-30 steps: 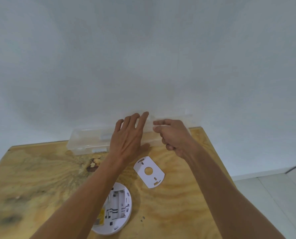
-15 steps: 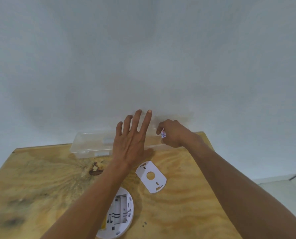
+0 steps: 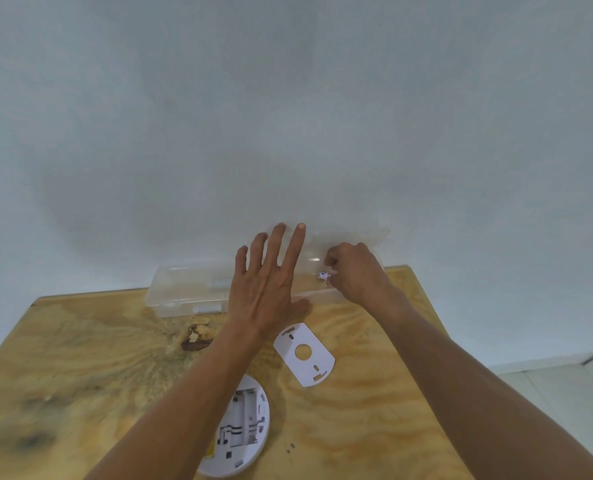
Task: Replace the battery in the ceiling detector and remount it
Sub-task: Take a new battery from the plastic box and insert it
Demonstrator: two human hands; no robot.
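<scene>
A round white detector [image 3: 243,434] lies face down near the table's front edge, its battery bay showing and partly covered by my left forearm. Its white mounting plate [image 3: 303,355] lies just beyond it. A clear plastic box [image 3: 184,289] stands against the wall with its lid raised. My left hand [image 3: 267,282] is flat with fingers spread, resting on the box's front edge. Inside the box's right part, my right hand [image 3: 354,271] has its fingers closed on a small white battery [image 3: 322,276], of which only one end shows.
The plywood table [image 3: 80,375] has a dark knot [image 3: 194,341] left of my left wrist. A plain white wall rises right behind the box. The table's right edge drops to a tiled floor [image 3: 565,393].
My right hand moved forward and down into the box and closed on the small battery. My left hand slid slightly forward, its fingers spreading over the box's edge.
</scene>
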